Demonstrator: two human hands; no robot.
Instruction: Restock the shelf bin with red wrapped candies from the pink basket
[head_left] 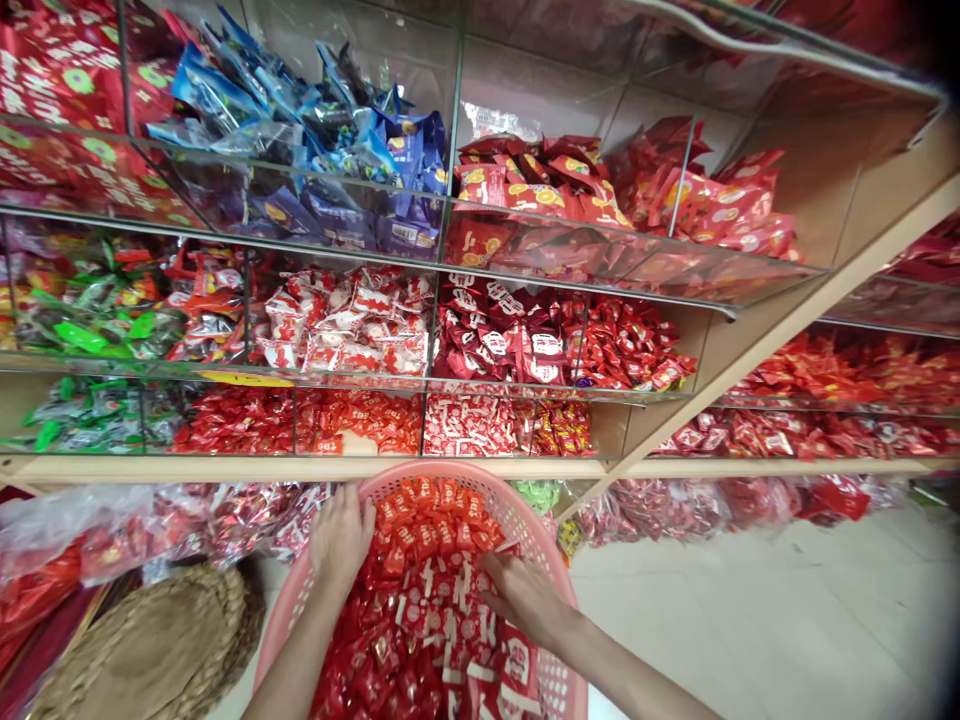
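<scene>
From the head camera, a pink plastic basket [480, 497] sits at the bottom of the frame, just below the front edge of a wooden shelf [300, 468], and is heaped with small red sweet packets [420, 600], many with white printed panels. The left hand [342, 535] is at the basket's far rim, its fingers lying close together and curling over the mesh edge. Their tips are hidden, so I cannot tell how firmly they grip, though the placing suggests the hand is steadying the basket. The right hand [525, 598] lies on top of the heap with its fingers slightly spread and pressed against the packets, visibly pinching nothing, a flat pose that seems better suited to spreading or levelling the pile than to picking out a single piece. The basket appears to be kept close to the shelf so that both hands can reach it easily. Above, clear acrylic bins [525, 100] hold blue packets [322, 150], red-and-yellow packets [532, 185], maroon packets [502, 340] and green-wrapped sweets [90, 320], their walls apparently there to keep each kind apart. A woven straw basket [142, 650] lies to the left of the pink basket, and pale floor tiles [750, 620] show to its right
</scene>
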